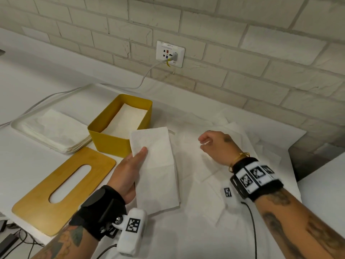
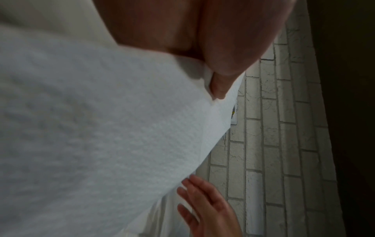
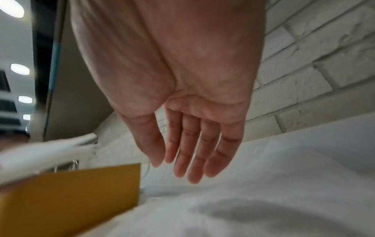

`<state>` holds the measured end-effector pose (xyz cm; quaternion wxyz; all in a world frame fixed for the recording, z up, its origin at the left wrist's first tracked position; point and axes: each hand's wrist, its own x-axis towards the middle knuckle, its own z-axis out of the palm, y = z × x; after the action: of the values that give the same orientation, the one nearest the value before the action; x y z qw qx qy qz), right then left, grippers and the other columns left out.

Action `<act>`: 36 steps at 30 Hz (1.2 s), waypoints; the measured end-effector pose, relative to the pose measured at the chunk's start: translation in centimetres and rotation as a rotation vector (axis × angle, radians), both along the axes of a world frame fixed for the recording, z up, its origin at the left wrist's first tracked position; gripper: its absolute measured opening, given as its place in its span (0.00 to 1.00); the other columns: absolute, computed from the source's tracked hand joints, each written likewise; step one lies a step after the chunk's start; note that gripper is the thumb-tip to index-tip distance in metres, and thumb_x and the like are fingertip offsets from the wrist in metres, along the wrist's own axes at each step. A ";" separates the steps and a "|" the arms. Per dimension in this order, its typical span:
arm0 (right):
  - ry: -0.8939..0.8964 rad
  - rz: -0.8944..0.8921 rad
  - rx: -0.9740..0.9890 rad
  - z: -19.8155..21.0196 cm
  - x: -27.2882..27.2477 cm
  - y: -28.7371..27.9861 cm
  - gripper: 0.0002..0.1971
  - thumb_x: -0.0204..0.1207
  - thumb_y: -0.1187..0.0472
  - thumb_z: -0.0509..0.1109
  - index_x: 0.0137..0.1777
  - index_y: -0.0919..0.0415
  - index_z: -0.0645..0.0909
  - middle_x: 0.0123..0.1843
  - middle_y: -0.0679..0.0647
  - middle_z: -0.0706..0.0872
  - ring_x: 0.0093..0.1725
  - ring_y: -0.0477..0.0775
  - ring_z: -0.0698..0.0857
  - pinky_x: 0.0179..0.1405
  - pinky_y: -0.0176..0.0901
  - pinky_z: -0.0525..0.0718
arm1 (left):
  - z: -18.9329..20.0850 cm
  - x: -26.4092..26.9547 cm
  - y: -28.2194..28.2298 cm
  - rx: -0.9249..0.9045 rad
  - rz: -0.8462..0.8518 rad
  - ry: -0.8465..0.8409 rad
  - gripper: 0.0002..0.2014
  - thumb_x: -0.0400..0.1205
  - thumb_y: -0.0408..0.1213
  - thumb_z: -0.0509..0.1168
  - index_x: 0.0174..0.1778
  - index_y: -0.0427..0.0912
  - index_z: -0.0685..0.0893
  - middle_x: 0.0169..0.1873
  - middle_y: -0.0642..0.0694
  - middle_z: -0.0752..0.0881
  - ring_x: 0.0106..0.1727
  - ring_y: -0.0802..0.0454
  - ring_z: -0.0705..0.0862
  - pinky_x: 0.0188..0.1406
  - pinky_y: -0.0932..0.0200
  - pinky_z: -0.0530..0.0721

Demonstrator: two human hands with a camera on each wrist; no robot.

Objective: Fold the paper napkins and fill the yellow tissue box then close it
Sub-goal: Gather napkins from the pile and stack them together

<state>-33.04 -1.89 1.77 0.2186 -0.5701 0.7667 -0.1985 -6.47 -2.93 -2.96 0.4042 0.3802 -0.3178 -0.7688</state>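
white table (image 1: 37, 86) runs along the brick wall (image 1: 242, 53), and most of its right half is under a spread of loose unfolded napkins (image 1: 214, 212), rumpled and overlapping up to the right edge. over by the left edge sits a clear tray (image 1: 20, 128) with a flat stack of white napkins (image 1: 56, 129) in it. at the near left corner lies the wooden lid (image 1: 37, 193), flat on the table, slot facing up, off the box. just behind it, touching nothing but the table, the yellow tissue box (image 1: 110, 141) stands open in the middle, between the tray and the loose napkins, with white folded paper already lying in its bottom. in front of the box's near right corner is the folded napkin (image 1: 155, 165), a long rectangle held up off the spread, its top corner overlapping the box rim in the head view. the left hand (image 1: 128, 169) grips it along its left edge, thumb on top, fingers curled underneath; the left wrist view shows the thumb pressed into the embossed paper (image 2: 101, 128). the right hand (image 1: 214, 144) is apart from it, hovering over the loose napkins to the right, holding nothing; in the right wrist view its fingers (image 3: 192, 152) hang straight and relaxed, palm down above the white paper. on the wall behind, a socket (image 1: 170, 53) with a white cable (image 1: 145, 75) trailing down onto the table's far edge.
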 end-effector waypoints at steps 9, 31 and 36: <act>0.505 0.196 0.337 -1.5 -0.1 -4.7 0.20 0.83 0.56 0.63 0.73 0.41 0.73 0.77 0.45 0.76 0.81 0.53 0.66 0.84 0.65 0.50 | -0.6 0.6 0.7 0.033 0.005 -0.010 0.18 0.88 0.45 0.61 0.72 0.42 0.80 0.61 0.36 0.90 0.61 0.36 0.90 0.62 0.38 0.86; -1.028 0.004 -0.409 4.6 3.6 2.8 0.07 0.79 0.71 0.72 0.50 0.61 0.87 0.44 0.55 0.94 0.41 0.48 0.91 0.38 0.38 0.89 | -0.9 -1.0 0.0 0.073 0.032 -0.023 0.19 0.89 0.46 0.61 0.74 0.43 0.80 0.62 0.38 0.90 0.64 0.38 0.89 0.71 0.35 0.82; -1.046 -0.188 -0.234 -2.1 7.7 3.8 0.04 0.78 0.69 0.75 0.49 0.61 0.89 0.43 0.57 0.94 0.44 0.54 0.91 0.45 0.46 0.89 | -0.3 -1.6 0.5 0.069 0.044 -0.004 0.22 0.90 0.53 0.58 0.69 0.41 0.83 0.59 0.40 0.92 0.57 0.44 0.92 0.51 0.49 0.89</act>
<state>-25.35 1.96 -0.32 0.4873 -0.3446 0.5761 -0.5585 -8.11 -2.43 -3.26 0.4070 0.4025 -0.2833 -0.7695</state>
